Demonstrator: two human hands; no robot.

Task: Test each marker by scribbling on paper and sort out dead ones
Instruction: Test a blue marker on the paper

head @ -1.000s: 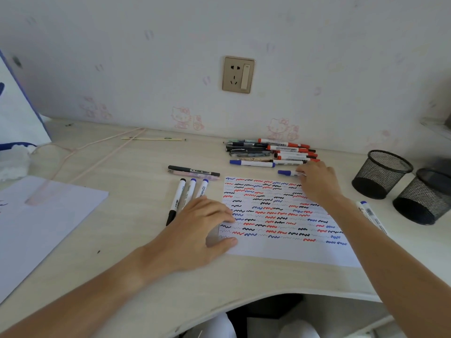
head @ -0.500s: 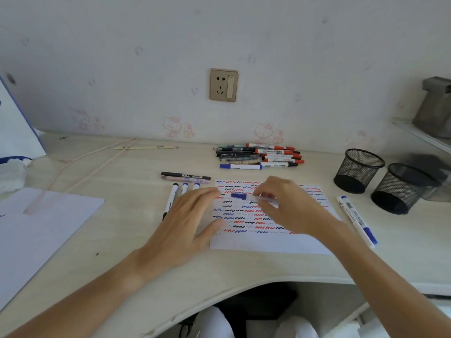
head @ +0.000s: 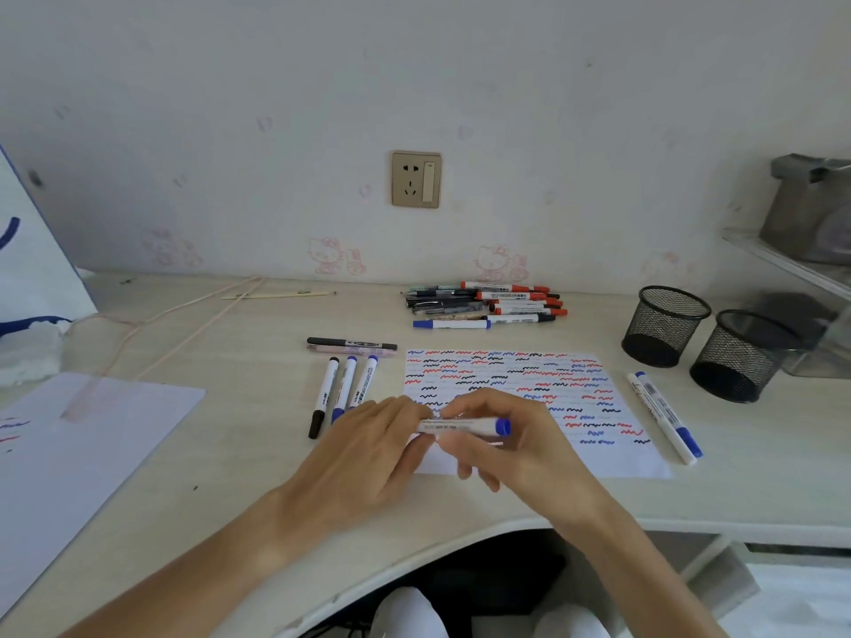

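Note:
A white marker with a blue end (head: 465, 426) lies level between both hands, just above the near left part of the scribbled paper (head: 575, 398). My left hand (head: 368, 458) grips its left end, which is hidden by the fingers. My right hand (head: 515, 448) holds its barrel from behind and below. A pile of red, black and blue markers (head: 492, 303) lies near the wall. Three markers (head: 343, 389) lie side by side left of the paper, with two more (head: 352, 346) crosswise above them. Two markers (head: 665, 416) lie right of the paper.
Two black mesh pen cups (head: 663, 324) (head: 739, 356) stand at the right. A second white sheet (head: 69, 453) lies at the left. A cord (head: 184, 324) runs across the back left. The desk's front edge curves inward below my hands. A wall socket (head: 416, 179) is behind.
My right hand took a blue marker from beside the pile and brought it toward me over the paper. My left hand lifted off the paper and took hold of the marker's left end.

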